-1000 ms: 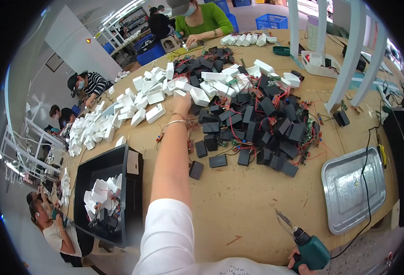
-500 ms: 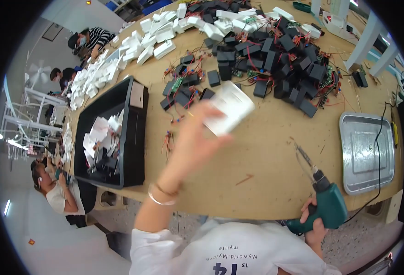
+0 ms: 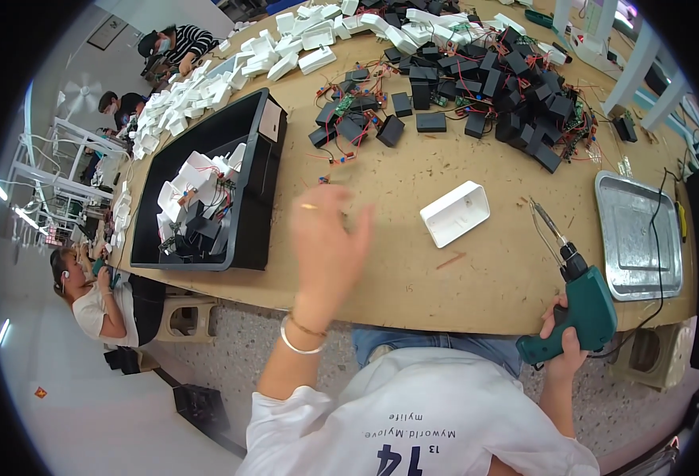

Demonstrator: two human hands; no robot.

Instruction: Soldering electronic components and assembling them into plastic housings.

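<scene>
An open white plastic case (image 3: 467,217) lies on the brown tabletop (image 3: 397,293), its hollow side up. To its left and apart from it, my left hand (image 3: 330,238) hovers over the table, holding nothing, thumb apart from the slightly blurred fingers. My right hand (image 3: 562,337) is wrapped around the handle of a green soldering gun (image 3: 591,305). The gun's metal tip points up and away, just right of the white case. Beyond my left hand lie loose black blocks with red wires and small circuit boards (image 3: 349,127).
A black bin (image 3: 256,198) with white cases and wired parts stands at left. A large heap of black blocks (image 3: 516,103) fills the far right, white cases (image 3: 286,47) the far left. A metal tray (image 3: 639,238) with a cord across it sits at right. Other people work along the left.
My left hand has let go of the white case, which now rests on the table. The view has shifted; my right hand still grips the soldering gun.
</scene>
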